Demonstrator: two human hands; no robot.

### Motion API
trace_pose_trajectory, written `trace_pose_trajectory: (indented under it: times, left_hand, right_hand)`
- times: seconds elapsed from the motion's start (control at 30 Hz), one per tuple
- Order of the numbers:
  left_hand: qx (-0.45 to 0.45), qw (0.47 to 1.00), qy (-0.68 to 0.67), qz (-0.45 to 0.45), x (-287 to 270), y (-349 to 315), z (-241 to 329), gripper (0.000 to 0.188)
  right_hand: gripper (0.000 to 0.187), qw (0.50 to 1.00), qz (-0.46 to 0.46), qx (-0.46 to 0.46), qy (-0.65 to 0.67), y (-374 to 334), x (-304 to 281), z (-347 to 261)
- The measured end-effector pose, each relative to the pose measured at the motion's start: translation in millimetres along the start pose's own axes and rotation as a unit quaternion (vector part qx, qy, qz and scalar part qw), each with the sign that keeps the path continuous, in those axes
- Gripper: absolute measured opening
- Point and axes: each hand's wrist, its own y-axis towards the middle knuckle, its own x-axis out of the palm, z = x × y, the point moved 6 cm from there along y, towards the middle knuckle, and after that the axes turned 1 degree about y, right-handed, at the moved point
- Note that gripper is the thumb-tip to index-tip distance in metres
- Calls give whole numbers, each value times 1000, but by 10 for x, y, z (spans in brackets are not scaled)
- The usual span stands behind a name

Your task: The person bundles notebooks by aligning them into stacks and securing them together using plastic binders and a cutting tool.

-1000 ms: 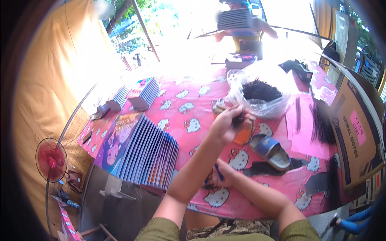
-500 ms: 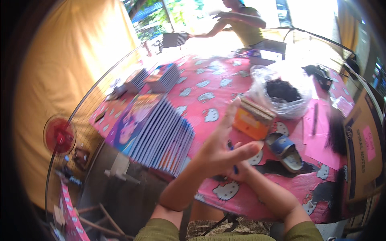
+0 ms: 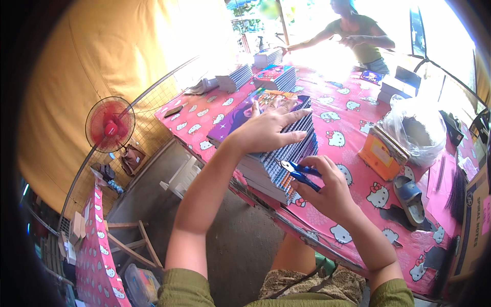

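Note:
A tall stack of spiral notebooks with purple covers lies at the near edge of the table, its coils facing right. My left hand rests on the top cover, palm down with fingers spread. Blue-handled pliers are held in my right hand, fingers wrapped round the handles. The jaws point left, right by the coils on the stack's lower right side; whether they touch a wire I cannot tell.
More notebook stacks stand farther back, where a person in a green top reaches toward one. To the right are an orange box, a plastic bag, a blue slipper and a carton. A red fan stands left.
My left hand has come down from the air onto the notebook stack. My right hand has brought the pliers to the coils. The view has swung left. The person's notebooks now rest on the table.

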Motion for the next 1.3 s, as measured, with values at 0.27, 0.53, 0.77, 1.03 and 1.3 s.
trace_pose_trajectory:
  times: [0.27,0.53,0.77,1.03,1.3]
  left_hand:
    - [15,996,-85,5,98,-13,-122,42]
    - [56,996,-72,-8,72,-29,-57,47]
    - [73,988,-132,20,42,-82,-119,42]
    - [102,980,-164,56,-1,-70,-115,35]
    - [112,978,-158,78,-33,-72,-103,37]
  right_hand:
    - [37,979,44,-128,-152,113,17,-205]
    - [41,698,-303,387,522,38,356,416]
    - [40,996,-78,-38,10,40,27,106]
    - [45,988,-17,-96,-120,5,-21,22]
    - [41,972,36,-153,-172,86,65,-53]
